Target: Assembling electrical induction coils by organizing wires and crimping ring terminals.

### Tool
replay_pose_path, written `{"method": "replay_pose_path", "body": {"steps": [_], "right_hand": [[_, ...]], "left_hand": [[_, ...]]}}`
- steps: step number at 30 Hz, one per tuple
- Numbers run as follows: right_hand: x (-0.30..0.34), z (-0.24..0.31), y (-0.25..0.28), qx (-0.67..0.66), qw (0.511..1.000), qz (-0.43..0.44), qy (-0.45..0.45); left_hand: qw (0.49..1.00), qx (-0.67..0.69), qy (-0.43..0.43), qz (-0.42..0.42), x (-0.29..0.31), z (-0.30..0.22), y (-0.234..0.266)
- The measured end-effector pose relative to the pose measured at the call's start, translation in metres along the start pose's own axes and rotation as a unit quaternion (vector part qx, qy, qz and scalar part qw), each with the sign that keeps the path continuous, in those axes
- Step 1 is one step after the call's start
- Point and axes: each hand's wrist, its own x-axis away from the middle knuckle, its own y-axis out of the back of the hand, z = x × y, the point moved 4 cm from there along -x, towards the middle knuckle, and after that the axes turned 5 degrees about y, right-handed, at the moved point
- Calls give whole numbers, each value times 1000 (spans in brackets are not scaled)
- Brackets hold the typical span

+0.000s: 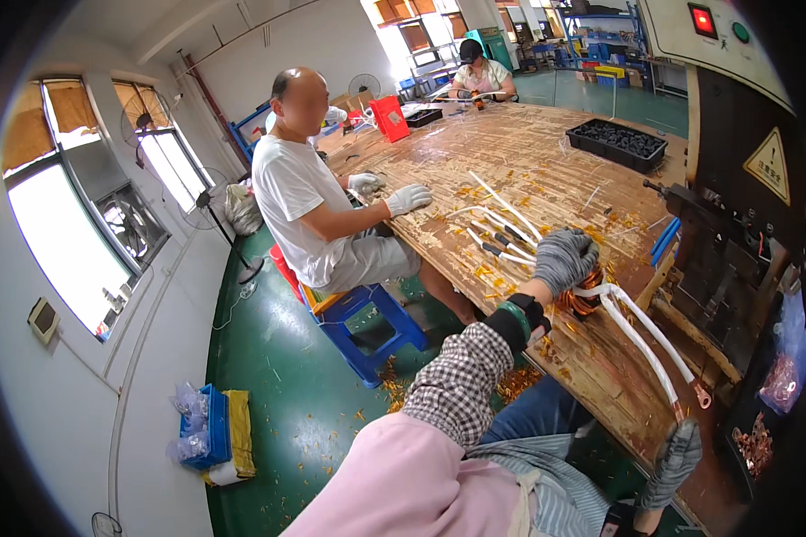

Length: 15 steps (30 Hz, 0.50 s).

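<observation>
- Along the bench's near edge, the person's gray-gloved right hand [674,464] meets the copper end of a white-sleeved lead [637,342]; whether its fingers close on it cannot be told.
- Farther up, a copper coil [580,304] sits on the wooden bench [475,143].
- Above it, the gloved left hand [566,260] clasps the bundled white leads [508,204].
- Leftward, a white-gloved co-worker [300,183] sits on a blue stool [372,329].
- Beyond, a black tray [605,156] holds dark pieces.

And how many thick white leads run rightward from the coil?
2: one lead, farther right, ends in a copper lug; the other lead reaches the right hand. Others may be hidden.
</observation>
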Motion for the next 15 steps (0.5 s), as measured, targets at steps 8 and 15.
{"method": "replay_pose_path", "body": {"steps": [8, 15], "right_hand": [[-16, 27, 0, -182, 950, 108, -229], [-48, 38, 7, -416, 811, 84, -402]], "left_hand": [[999, 35, 36, 1, -7, 30, -22], [996, 2, -76, -40, -7, 17, -4]]}}
